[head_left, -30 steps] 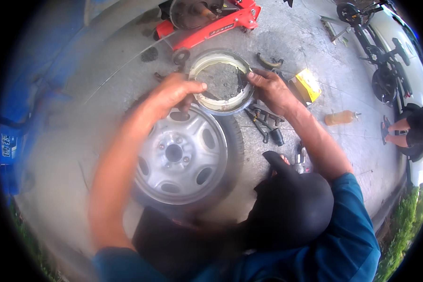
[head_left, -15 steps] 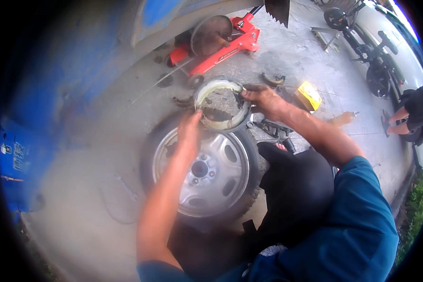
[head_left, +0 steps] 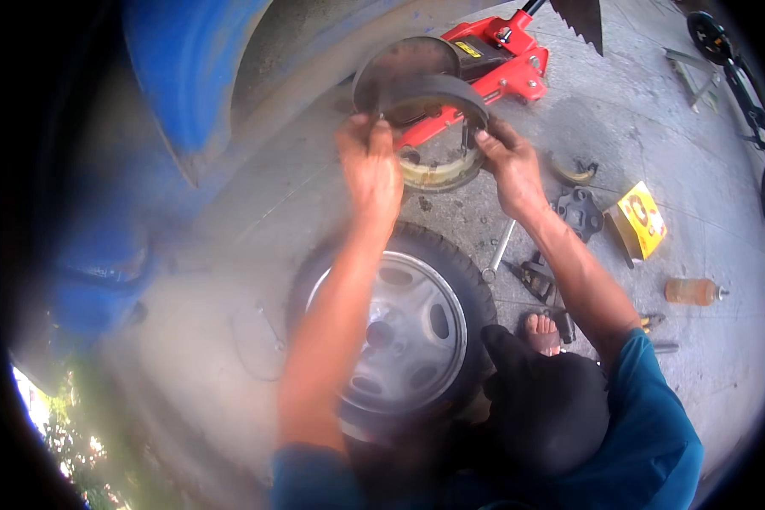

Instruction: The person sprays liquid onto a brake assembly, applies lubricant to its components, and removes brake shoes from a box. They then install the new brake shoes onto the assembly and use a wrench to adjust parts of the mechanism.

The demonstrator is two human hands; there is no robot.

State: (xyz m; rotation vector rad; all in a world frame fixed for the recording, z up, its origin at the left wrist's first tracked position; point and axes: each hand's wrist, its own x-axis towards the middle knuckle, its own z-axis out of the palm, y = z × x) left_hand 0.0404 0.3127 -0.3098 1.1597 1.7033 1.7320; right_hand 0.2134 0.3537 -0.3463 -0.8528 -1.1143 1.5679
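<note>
Ring (head_left: 439,176) of curved parts, dark on the upper one and cream on the lower, is in the air beyond the wheel (head_left: 410,327). The left hand (head_left: 372,161) pinches its left side and the right hand (head_left: 508,161) grips its right side. Farther beyond the wheel, the round plate (head_left: 399,58) is partly behind the ring; whether they touch, I cannot tell. The red jack (head_left: 512,75) is also there. Right of the wheel are a wrench (head_left: 501,246), a yellow box (head_left: 643,219) and a bottle (head_left: 690,291). The step in hand seems to be aligning the ring; the next move probably calls for keeping both sides firm and level.
</note>
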